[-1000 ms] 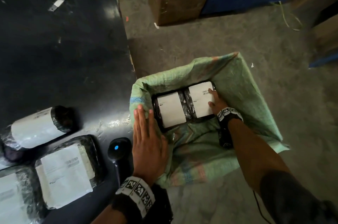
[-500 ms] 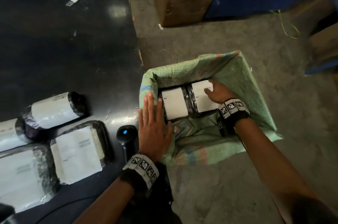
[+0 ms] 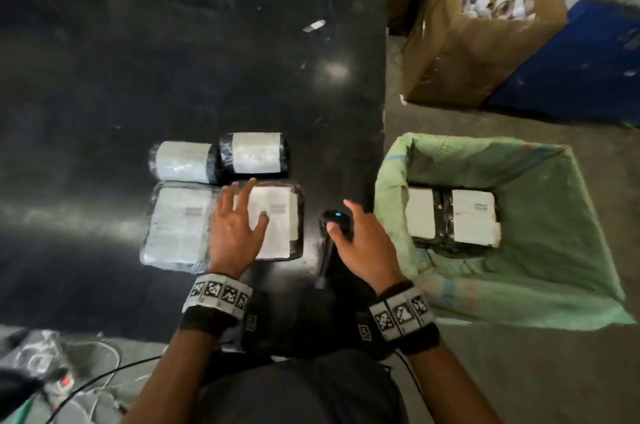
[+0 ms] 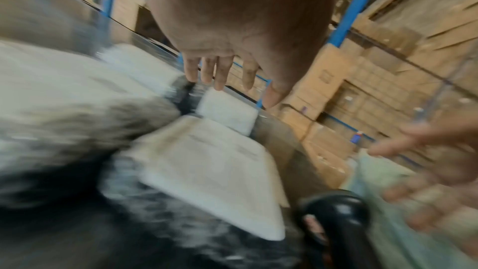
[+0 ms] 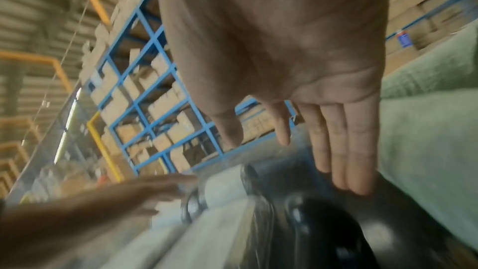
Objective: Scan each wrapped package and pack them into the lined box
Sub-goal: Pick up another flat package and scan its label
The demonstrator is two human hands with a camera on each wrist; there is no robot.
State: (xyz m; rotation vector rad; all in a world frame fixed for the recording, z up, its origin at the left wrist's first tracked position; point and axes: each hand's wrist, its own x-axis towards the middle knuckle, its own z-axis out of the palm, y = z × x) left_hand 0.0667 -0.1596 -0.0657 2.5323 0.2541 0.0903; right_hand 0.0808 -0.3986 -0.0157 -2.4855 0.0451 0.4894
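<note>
Black glossy surface (image 3: 194, 52), warehouse floor beside it. Left hand (image 3: 233, 233) fingers spread, over flat wrapped package (image 3: 277, 215), contact unclear. Right hand (image 3: 363, 243) open, over barcode scanner (image 3: 334, 226), not yet closed. Two packages already inside green lined box (image 3: 554, 181). Advice: grasp scanner handle firmly, keep label flat, barcode facing up.
</note>
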